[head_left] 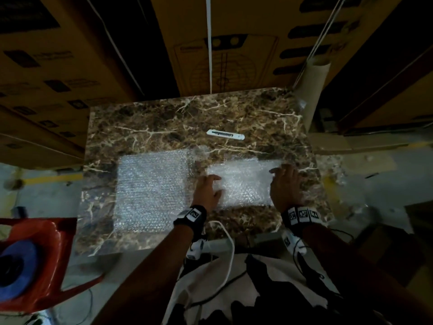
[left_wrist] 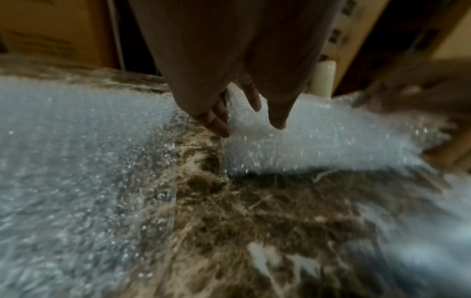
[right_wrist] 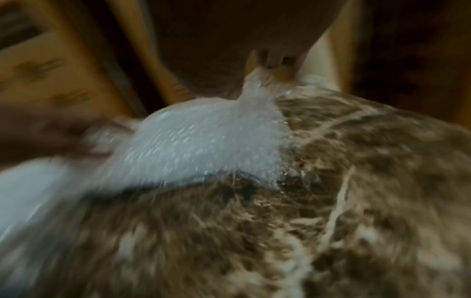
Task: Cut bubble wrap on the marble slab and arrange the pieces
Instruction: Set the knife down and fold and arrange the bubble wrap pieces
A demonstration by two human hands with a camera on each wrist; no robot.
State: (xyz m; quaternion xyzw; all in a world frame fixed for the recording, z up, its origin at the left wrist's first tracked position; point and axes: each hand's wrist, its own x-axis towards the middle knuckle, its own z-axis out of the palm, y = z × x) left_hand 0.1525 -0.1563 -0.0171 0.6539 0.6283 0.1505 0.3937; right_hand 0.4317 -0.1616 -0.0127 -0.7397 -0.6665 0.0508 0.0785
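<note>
bubble wrap is lying on the marble slab in two pieces. the larger piece is sitting flat toward the slab's left half, reaching close to the near edge. the smaller, thicker piece is lying just beside it on the right half, with a narrow strip of bare marble showing between them.

the left hand is resting on the left edge of the smaller piece, fingers straight and spread, pressing down on it without curling round anything; the left wrist view is showing the fingertips touching that edge. the right hand is lying over the piece's right edge, fingers stretched toward its far corner. in the blurred right wrist view that corner seems to be lifting between the fingers, but whether the hand is pinching it or only pressing is not possible to tell.

a white utility knife is lying apart from both pieces, nearer the slab's far edge. a red plastic chair is standing off the slab's near left corner.
</note>
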